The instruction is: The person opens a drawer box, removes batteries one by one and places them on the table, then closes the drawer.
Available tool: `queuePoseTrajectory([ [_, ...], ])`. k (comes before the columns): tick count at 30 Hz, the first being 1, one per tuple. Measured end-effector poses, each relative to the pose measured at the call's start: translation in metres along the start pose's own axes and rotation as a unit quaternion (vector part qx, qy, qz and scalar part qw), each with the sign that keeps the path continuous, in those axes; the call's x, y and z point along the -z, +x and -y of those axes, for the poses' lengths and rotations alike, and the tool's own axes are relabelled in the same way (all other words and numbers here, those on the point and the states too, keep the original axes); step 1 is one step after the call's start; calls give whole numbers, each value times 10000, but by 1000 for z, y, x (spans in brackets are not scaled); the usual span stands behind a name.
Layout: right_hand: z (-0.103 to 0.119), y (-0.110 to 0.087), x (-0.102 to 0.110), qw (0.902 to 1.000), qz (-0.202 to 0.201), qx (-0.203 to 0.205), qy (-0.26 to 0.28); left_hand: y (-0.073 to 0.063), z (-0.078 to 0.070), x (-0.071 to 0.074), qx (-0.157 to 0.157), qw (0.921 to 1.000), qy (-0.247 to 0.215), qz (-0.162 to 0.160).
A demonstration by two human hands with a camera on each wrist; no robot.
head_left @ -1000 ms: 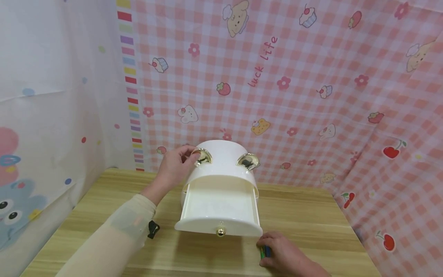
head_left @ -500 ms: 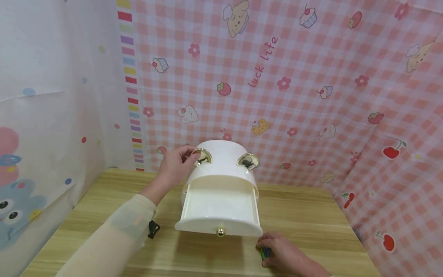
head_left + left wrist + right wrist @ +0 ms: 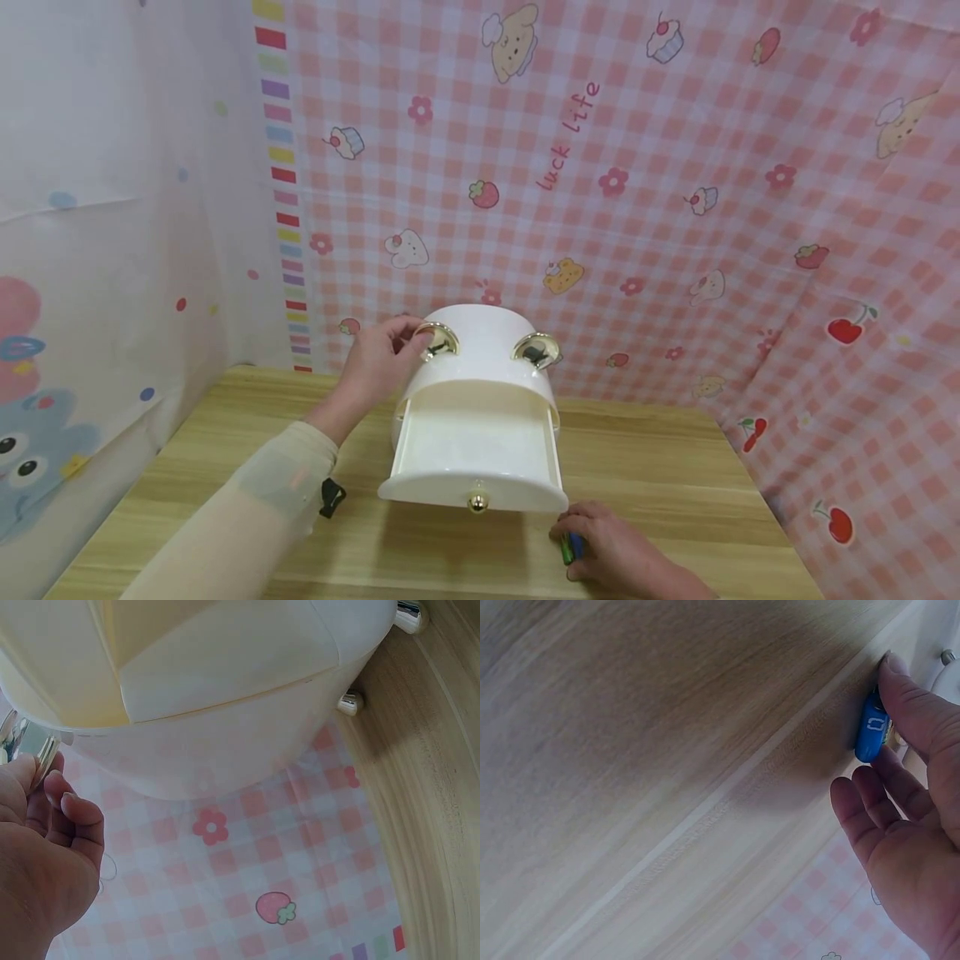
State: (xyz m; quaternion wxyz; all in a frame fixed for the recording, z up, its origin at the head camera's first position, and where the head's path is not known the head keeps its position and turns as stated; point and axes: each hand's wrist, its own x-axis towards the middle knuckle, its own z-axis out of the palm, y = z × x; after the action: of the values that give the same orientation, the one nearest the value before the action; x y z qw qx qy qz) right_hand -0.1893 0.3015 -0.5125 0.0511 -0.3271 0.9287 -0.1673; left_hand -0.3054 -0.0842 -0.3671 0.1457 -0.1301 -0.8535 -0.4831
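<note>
Hands: both busy. Left hand (image 3: 377,360) pinches the left gold ear (image 3: 452,337); right hand (image 3: 611,546) holds a small blue piece (image 3: 870,731) between thumb and fingertips, low over the bench (image 3: 645,467).
White box: the box (image 3: 483,342) stands on the bench, its drawer (image 3: 431,485) pulled well out toward the person, gold knob (image 3: 477,502) facing front.
Blue piece: just beside the drawer's front right corner, outside it, with a green piece (image 3: 566,551) next to it; from here I can't tell whether they touch the wood.
Just changed: over the last second the right hand has edged slightly left, and more blue shows in its fingers. Left hand, ear and drawer look unmoved.
Meaning: to my eye, the left hand steadies the box while the right does the handling; drawer open, pieces not inside.
</note>
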Motion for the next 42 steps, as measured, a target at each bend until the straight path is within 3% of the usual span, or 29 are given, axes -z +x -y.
queuePoseTrajectory([
  [14,-1,-2,-1,9999,2,-44,-112,1,2,-1,-75,10000,-14,-35],
  [18,4,-6,3,9991,-362,38,-196,1,3,-2,-104,9999,-8,-26],
  [20,11,-8,9,9973,-672,265,-115,2,3,-3,-120,9999,-9,-18],
  [24,41,-7,26,9887,-1072,883,567,2,4,-3,-113,9999,-32,-56],
  [27,71,-3,39,9786,-926,953,1570,3,4,-2,-81,9999,-18,-95],
  [28,82,-1,42,9721,-757,854,2048,3,4,-2,-77,9999,-18,-109],
  [30,100,4,48,9446,-241,405,3249,3,4,-1,-52,9999,-19,-106],
  [33,120,13,50,8714,365,-523,4864,2,4,0,-25,9999,-42,-95],
  [35,128,20,49,8308,543,-941,5459,1,4,1,-42,9999,-65,-88],
  [39,137,32,46,7882,536,-1217,6009,1,4,0,-93,9999,-79,-65],
  [42,138,37,47,7768,466,-1214,6161,1,3,-1,-93,9999,-68,-48],
])
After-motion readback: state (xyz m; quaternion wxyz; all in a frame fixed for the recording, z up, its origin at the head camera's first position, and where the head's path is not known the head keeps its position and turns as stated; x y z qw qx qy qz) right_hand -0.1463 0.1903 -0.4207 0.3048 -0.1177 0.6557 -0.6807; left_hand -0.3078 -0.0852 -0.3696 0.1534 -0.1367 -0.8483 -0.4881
